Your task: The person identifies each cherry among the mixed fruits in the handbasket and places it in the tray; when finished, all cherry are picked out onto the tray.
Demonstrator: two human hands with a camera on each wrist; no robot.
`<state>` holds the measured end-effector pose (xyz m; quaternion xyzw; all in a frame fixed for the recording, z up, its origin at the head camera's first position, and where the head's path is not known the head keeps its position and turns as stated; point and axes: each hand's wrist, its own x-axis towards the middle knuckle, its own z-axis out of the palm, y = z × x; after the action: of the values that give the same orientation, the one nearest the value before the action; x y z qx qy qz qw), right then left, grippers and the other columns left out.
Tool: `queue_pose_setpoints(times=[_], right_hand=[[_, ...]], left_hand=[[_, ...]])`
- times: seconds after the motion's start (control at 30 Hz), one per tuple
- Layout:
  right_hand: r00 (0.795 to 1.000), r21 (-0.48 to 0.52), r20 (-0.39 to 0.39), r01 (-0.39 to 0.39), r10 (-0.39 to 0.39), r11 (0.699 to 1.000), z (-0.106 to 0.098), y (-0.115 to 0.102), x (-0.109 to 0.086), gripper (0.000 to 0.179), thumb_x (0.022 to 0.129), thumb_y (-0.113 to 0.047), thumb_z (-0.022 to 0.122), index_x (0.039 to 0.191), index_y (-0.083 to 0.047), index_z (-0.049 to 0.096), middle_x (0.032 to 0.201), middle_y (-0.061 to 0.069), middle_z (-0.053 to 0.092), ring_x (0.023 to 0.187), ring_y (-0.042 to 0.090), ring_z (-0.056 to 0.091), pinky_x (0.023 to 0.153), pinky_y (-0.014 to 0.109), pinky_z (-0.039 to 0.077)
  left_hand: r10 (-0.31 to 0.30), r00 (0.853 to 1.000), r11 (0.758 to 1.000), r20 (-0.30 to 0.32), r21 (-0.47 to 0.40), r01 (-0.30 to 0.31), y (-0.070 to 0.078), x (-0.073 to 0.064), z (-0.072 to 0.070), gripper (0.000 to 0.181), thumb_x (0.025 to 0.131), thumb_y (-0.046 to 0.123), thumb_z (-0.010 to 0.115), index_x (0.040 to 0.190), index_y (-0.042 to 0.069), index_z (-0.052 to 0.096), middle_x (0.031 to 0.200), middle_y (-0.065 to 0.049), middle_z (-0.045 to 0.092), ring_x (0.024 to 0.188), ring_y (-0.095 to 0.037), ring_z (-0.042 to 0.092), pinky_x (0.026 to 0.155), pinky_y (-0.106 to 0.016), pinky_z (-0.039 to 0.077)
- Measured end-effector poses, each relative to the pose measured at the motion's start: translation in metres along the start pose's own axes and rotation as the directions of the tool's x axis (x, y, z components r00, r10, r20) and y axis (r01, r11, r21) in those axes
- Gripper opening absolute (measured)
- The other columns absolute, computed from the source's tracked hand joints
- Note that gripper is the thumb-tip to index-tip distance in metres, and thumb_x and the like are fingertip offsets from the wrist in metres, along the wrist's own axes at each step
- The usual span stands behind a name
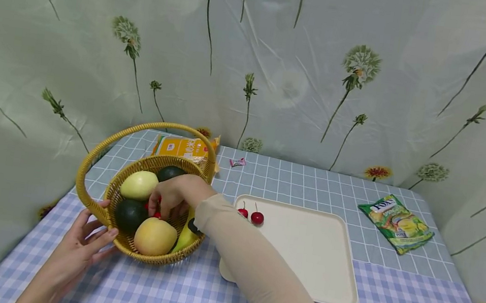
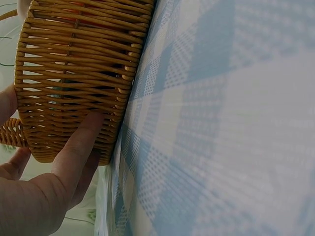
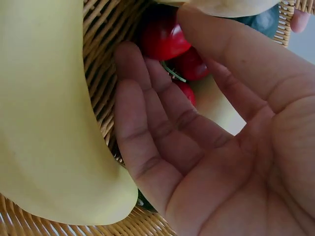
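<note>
A wicker basket point(image 1: 155, 258) with a tall arched handle stands at the left of the table. My left hand point(image 1: 84, 243) holds its left side at the handle's foot, fingers against the weave point(image 2: 74, 98). Down inside the basket, my right hand point(image 1: 177, 196) has its thumb and fingertips around a red cherry point(image 3: 165, 39); more cherries point(image 3: 191, 64) lie right beside it. Around that hand are a yellow peach-like fruit point(image 1: 155, 237), a pale green fruit point(image 1: 139, 185), dark green fruits point(image 1: 130, 216) and a banana point(image 3: 49, 123).
Right of the basket lies a cream tray point(image 1: 303, 251) with two cherries point(image 1: 257, 218) at its upper left. A green candy bag point(image 1: 397, 224) lies at the far right. Behind the basket are an orange packet point(image 1: 183, 148) and a small pink wrapped candy point(image 1: 237, 162).
</note>
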<state>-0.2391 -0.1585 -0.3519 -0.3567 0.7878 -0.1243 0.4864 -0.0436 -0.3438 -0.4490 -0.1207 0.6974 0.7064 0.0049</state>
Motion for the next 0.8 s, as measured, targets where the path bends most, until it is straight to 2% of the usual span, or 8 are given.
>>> queue_pose_setpoints(times=[0.13, 0.27, 0.6, 0.8], right_hand=[[1.0, -0.05, 0.002, 0.004, -0.004, 0.999, 0.001, 0.001, 0.003, 0.017, 0.098, -0.002, 0.075, 0.103, -0.017, 0.069, 0.095, -0.007, 0.061, 0.079, 0.009, 0.059, 0.077, 0.025, 0.055], [1.0, -0.096, -0.015, 0.001, -0.002, 0.995, 0.002, 0.003, 0.005, 0.017, 0.097, -0.004, 0.077, 0.101, -0.018, 0.07, 0.093, -0.009, 0.061, 0.078, 0.007, 0.058, 0.073, 0.023, 0.053], [0.999, -0.091, -0.04, -0.009, 0.006, 0.996, 0.002, 0.003, 0.003, 0.015, 0.095, -0.005, 0.079, 0.1, -0.016, 0.069, 0.091, -0.007, 0.064, 0.078, 0.01, 0.065, 0.074, 0.025, 0.055], [0.994, -0.154, -0.07, 0.073, -0.085, 0.985, -0.004, 0.005, -0.01, 0.016, 0.094, -0.006, 0.079, 0.104, -0.013, 0.069, 0.09, -0.005, 0.063, 0.076, 0.012, 0.063, 0.072, 0.024, 0.054]], left_hand=[[-0.009, 1.0, 1.0, -0.003, 0.006, 0.009, 0.001, 0.0, 0.0, 0.074, 0.108, 0.007, 0.064, 0.164, 0.035, 0.025, 0.147, -0.006, 0.036, 0.115, 0.007, 0.063, 0.086, -0.032, 0.063], [-0.024, 1.0, 1.0, -0.006, 0.01, 0.024, 0.002, -0.001, 0.001, 0.074, 0.108, 0.008, 0.064, 0.164, 0.036, 0.024, 0.149, -0.008, 0.034, 0.115, 0.008, 0.063, 0.086, -0.032, 0.063], [-0.042, 0.999, 0.999, -0.009, 0.028, 0.042, 0.004, -0.001, 0.002, 0.075, 0.108, 0.01, 0.065, 0.164, 0.038, 0.024, 0.154, -0.011, 0.03, 0.114, 0.008, 0.062, 0.088, -0.032, 0.062], [-0.053, 0.998, 0.998, -0.016, 0.024, 0.054, 0.004, -0.002, 0.003, 0.075, 0.108, 0.009, 0.065, 0.164, 0.039, 0.024, 0.153, -0.01, 0.03, 0.114, 0.008, 0.062, 0.088, -0.031, 0.062]])
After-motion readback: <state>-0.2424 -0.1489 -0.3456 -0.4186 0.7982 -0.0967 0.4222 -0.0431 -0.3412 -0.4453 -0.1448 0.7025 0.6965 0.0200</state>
